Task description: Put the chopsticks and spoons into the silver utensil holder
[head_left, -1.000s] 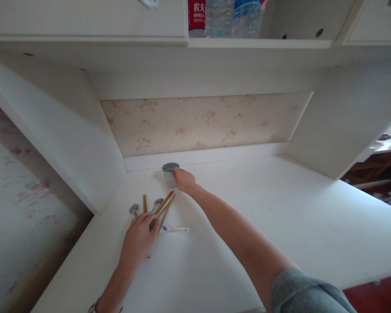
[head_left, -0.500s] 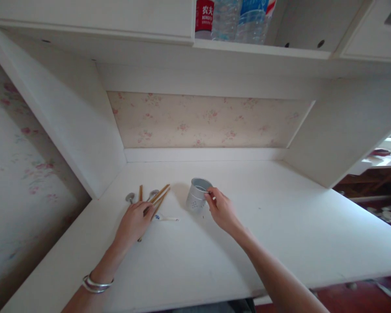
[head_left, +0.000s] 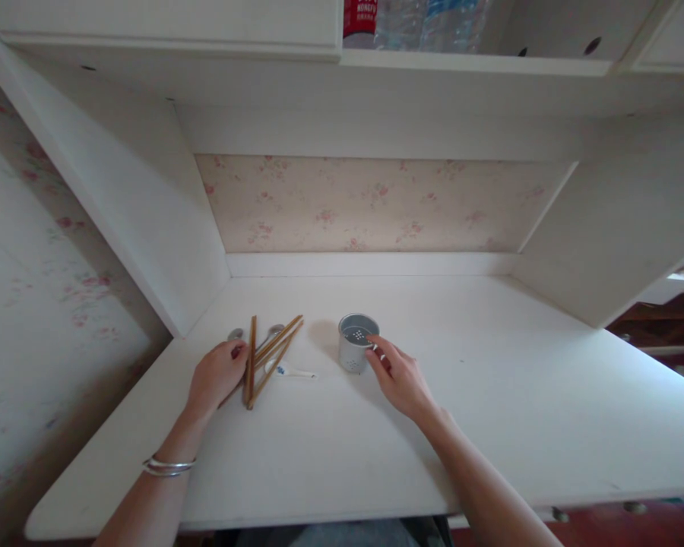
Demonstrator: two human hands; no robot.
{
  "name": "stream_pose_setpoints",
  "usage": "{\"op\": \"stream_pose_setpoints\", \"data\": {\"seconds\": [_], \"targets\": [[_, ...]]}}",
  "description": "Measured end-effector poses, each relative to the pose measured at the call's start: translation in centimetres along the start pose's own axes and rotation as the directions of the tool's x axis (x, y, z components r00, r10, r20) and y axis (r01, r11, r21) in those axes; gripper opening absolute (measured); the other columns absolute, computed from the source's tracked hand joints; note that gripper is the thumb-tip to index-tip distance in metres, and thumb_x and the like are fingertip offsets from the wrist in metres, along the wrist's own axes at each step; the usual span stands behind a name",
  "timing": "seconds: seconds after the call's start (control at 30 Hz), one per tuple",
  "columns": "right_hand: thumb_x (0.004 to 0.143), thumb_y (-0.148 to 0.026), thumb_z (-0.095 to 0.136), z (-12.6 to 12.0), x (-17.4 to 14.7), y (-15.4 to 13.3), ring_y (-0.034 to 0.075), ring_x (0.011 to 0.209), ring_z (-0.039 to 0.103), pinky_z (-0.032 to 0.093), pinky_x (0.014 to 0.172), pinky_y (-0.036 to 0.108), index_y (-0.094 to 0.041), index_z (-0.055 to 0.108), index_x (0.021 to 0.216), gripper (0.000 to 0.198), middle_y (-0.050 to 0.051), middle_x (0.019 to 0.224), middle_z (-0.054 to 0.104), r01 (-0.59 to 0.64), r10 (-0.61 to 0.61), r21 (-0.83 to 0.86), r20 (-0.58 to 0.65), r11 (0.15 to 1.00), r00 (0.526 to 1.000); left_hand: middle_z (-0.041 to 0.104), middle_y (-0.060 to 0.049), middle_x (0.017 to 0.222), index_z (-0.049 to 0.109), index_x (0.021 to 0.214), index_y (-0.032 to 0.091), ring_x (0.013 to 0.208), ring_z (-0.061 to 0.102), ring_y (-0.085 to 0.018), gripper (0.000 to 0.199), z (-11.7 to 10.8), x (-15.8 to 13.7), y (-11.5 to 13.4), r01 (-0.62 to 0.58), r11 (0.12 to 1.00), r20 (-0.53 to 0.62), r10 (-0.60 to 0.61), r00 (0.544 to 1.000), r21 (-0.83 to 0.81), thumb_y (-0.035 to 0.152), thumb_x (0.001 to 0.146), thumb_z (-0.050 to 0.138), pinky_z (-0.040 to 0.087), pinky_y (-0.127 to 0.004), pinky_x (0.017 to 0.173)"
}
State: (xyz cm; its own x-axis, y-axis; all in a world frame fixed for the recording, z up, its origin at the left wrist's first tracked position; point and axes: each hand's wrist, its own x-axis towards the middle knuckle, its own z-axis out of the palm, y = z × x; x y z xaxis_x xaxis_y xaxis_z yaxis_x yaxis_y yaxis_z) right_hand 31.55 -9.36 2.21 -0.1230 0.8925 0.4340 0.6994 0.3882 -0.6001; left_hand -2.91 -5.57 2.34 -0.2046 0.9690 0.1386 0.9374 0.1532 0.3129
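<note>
My right hand [head_left: 400,378] pinches the near right rim of a grey metal utensil holder [head_left: 353,356] with holes in its base and side. The holder stands upright on the white desk. My left hand [head_left: 216,374] is closed, its fingertips at the left side of a loose pile of wooden chopsticks [head_left: 278,343]. What those fingers hold, if anything, is hidden. Behind that hand shows the bowl of a metal spoon [head_left: 235,333]. A second metal spoon [head_left: 276,330] lies partly behind the chopsticks. A white ceramic spoon [head_left: 296,373] with a blue pattern lies to their right.
White side panels [head_left: 119,190] and an overhead cabinet [head_left: 171,26] frame the desk [head_left: 490,395]. Plastic bottles [head_left: 402,26] stand on the open shelf above. Floral wallpaper [head_left: 365,201] covers the back wall.
My left hand has moved left off the middle of the chopsticks, and more of them show. The holder has turned more upright, its perforated base now visible inside. The view has shifted slightly.
</note>
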Motion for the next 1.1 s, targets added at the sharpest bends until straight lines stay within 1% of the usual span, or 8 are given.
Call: {"op": "stream_pose_setpoints", "data": {"seconds": [0.13,0.37,0.57,0.67,0.77,0.83,0.9,1.1], "targets": [[0.091,-0.036,0.046,0.0,-0.9,1.0,0.009,0.054,0.058,0.046,0.057,0.023,-0.026,0.033,0.138,0.05,0.0,0.089,0.064,-0.037,0.037,0.056,0.008,0.998,0.999,0.07,-0.003,0.093,0.066,0.094,0.025,0.085,0.063,-0.02,0.035,0.4,0.1,-0.1,-0.038,0.999,0.045,0.039,0.998,-0.027,0.044,0.087,0.037,0.042,-0.026,0.07],[0.09,-0.04,0.041,-0.9,-1.1,1.9,0.012,0.053,0.058,0.046,0.058,0.027,-0.023,0.034,0.134,0.048,0.001,0.088,0.065,-0.15,0.15,0.003,-0.059,0.989,0.987,0.067,-0.004,0.088,0.064,0.097,0.023,0.08,0.062,-0.019,0.034,1.3,-0.1,0.3,-0.093,0.994,0.061,0.096,0.993,-0.057,0.046,0.085,0.041,0.041,-0.026,0.068],[0.091,-0.04,0.038,-0.6,-0.9,2.1,0.014,0.058,0.059,0.045,0.062,0.028,-0.024,0.036,0.133,0.045,0.001,0.089,0.066,-0.178,0.177,-0.025,-0.043,0.984,0.983,0.066,-0.009,0.092,0.06,0.09,0.017,0.08,0.062,-0.022,0.042,1.4,-0.4,0.4,-0.027,0.998,0.056,0.024,0.998,0.049,0.054,0.084,0.04,0.04,-0.027,0.063],[0.091,-0.04,0.039,-0.4,-0.7,2.4,0.014,0.059,0.059,0.044,0.063,0.028,-0.025,0.035,0.134,0.045,0.001,0.09,0.066,-0.208,0.207,-0.045,-0.028,0.977,0.978,0.067,-0.011,0.09,0.061,0.082,0.018,0.078,0.063,-0.024,0.048,1.3,-0.5,0.3,0.003,0.997,0.102,-0.011,0.995,0.073,0.06,0.083,0.037,0.04,-0.029,0.061],[0.091,-0.038,0.042,-0.1,-0.5,2.9,0.016,0.069,0.062,0.042,0.066,0.028,-0.024,0.045,0.128,0.04,0.001,0.088,0.068,-0.24,0.249,-0.126,0.062,0.963,0.966,0.069,-0.01,0.087,0.063,0.079,0.02,0.077,0.063,-0.025,0.05,1.1,-0.5,0.4,0.041,0.996,0.143,-0.051,0.988,0.075,0.063,0.081,0.036,0.04,-0.03,0.059],[0.09,-0.034,0.043,0.0,-0.4,3.1,0.018,0.08,0.063,0.041,0.071,0.027,-0.024,0.058,0.112,0.029,0.003,0.091,0.068,-0.21,0.242,-0.202,0.15,0.957,0.959,0.069,-0.01,0.087,0.064,0.079,0.021,0.079,0.064,-0.027,0.051,1.0,-0.5,0.5,0.048,0.996,0.143,-0.059,0.988,0.076,0.064,0.08,0.036,0.04,-0.031,0.059],[0.09,-0.03,0.043,0.0,-0.4,3.1,0.018,0.088,0.062,0.039,0.074,0.027,-0.024,0.065,0.099,0.025,0.004,0.097,0.068,-0.159,0.215,-0.251,0.21,0.955,0.954,0.07,-0.009,0.087,0.065,0.081,0.022,0.08,0.064,-0.028,0.051,0.9,-0.5,0.6,0.05,0.996,0.136,-0.06,0.989,0.078,0.064,0.079,0.036,0.04,-0.032,0.06],[0.09,-0.028,0.044,-0.2,-0.4,2.8,0.017,0.089,0.062,0.038,0.074,0.026,-0.025,0.065,0.1,0.024,0.002,0.099,0.069,-0.114,0.184,-0.272,0.249,0.956,0.951,0.071,-0.01,0.088,0.069,0.085,0.024,0.086,0.065,-0.03,0.053,0.8,-0.4,0.4,0.038,0.999,0.138,-0.042,0.99,0.031,0.065,0.079,0.036,0.043,-0.033,0.067]]}}
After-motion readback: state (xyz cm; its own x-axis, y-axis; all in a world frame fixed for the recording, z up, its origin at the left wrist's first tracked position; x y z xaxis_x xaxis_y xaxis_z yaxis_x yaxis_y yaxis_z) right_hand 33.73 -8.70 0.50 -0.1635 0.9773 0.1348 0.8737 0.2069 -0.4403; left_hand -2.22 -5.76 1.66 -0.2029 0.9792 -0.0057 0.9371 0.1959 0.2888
